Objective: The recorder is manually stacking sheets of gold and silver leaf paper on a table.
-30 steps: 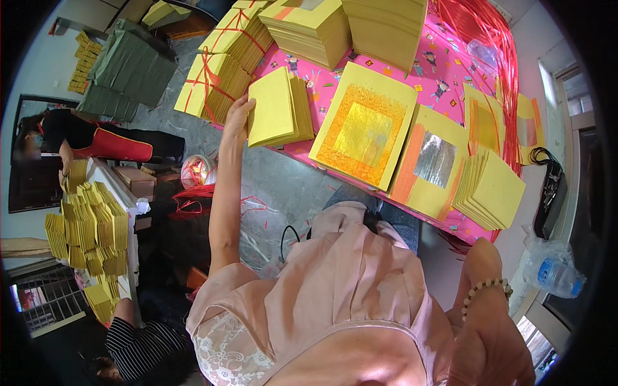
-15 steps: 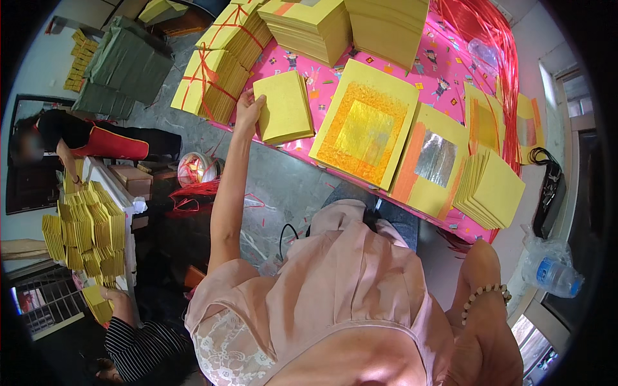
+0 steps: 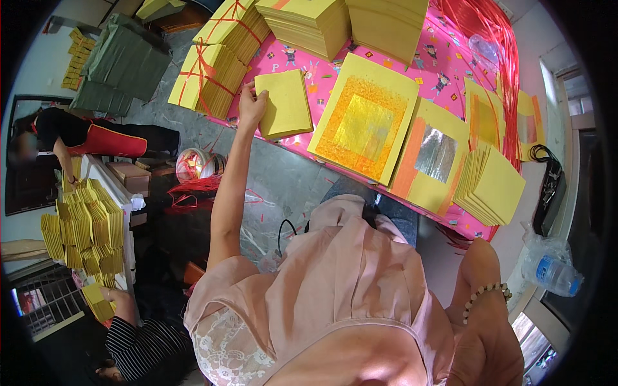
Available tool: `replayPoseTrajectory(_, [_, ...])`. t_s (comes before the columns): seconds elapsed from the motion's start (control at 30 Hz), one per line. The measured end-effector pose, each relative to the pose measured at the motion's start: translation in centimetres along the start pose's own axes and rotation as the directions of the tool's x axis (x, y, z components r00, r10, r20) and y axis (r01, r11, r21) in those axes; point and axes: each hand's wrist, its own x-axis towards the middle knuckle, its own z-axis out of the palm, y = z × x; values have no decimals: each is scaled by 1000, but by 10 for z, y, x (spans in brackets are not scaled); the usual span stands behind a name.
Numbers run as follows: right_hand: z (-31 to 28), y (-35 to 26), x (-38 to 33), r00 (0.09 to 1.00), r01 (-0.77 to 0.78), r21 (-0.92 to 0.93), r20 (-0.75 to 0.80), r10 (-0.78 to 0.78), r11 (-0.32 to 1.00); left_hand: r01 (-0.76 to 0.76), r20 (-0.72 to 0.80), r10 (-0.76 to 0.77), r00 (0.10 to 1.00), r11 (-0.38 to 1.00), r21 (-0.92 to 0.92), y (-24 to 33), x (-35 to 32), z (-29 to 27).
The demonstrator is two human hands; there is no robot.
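Observation:
My left hand (image 3: pixel 252 106) is at the left edge of a small stack of yellow paper (image 3: pixel 286 104) at the table's near edge, with the thumb and fingers closed on that edge. Right of it lies a larger stack of yellow paper (image 3: pixel 331 87) topped with an orange-speckled border and a gold foil square (image 3: pixel 365 128). Further right are yellow sheets with a silver foil square (image 3: pixel 436 156) and a fanned stack of plain yellow paper (image 3: pixel 494 184). My right hand (image 3: pixel 479 350), below a beaded bracelet (image 3: pixel 486 299), is raised near my chest; its fingers are not clearly visible.
Bundles of yellow paper tied with red string (image 3: pixel 209 77) and tall yellow stacks (image 3: pixel 302 29) stand along the back of the pink table (image 3: pixel 283 58). Red strands (image 3: pixel 508 83) hang at the right. Two other people work at a side table (image 3: pixel 109 186) on the left.
The view has shifted slightly. My left hand stays at the edge of the small stack, which sits a little more upright in view. The right arm has hardly moved.

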Motion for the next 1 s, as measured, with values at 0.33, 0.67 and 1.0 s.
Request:
replayPoseTrajectory(0.33, [2,4,-19,998,-69,-88,-19,67,994,-105,-70,160,985,862,495,33,-16,7])
replayPoseTrajectory(0.67, [21,3,-67,230,-686,-171,871,434,707,-572,-304,524,796,815,-93,184,-102,-47])
replayPoseTrajectory(1.0, [41,-19,-182,-126,-604,-304,949,289,736,-858,-325,903,-282,-389,-336,351,-235,-115])
